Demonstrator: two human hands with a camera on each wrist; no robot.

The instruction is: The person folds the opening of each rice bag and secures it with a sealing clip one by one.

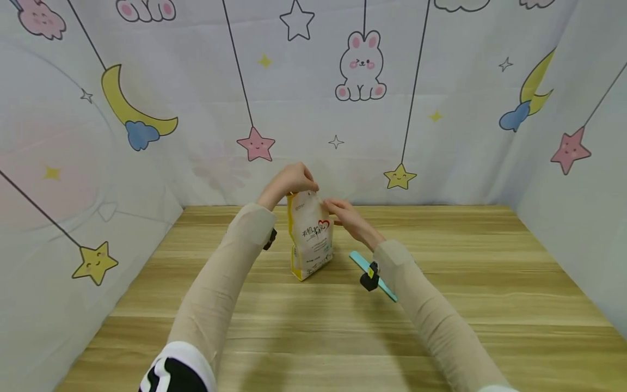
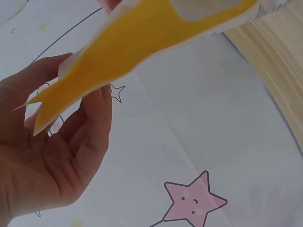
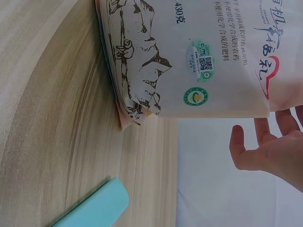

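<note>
An upright paper food bag (image 1: pixel 312 237), cream-coloured with yellow sides, a red heart and dark printed lettering, stands on the wooden table. My left hand (image 1: pixel 295 178) grips its top edge from above; in the left wrist view, thumb and fingers lie on either side of the narrowed yellow end. At the upper right edge of the bag, my right hand (image 1: pixel 350 218) holds on. In the right wrist view some fingers of that hand pass behind the bag, while one finger stands apart below the edge. Its thumb's contact is hidden there.
A flat turquoise strip (image 1: pixel 360 261) lies on the table (image 1: pixel 465 261) right of the bag, partly beneath the right forearm and its black wrist camera (image 1: pixel 369 277). White cloth walls (image 1: pixel 313 103) printed with stars, moons and a rabbit border the table behind and at both sides.
</note>
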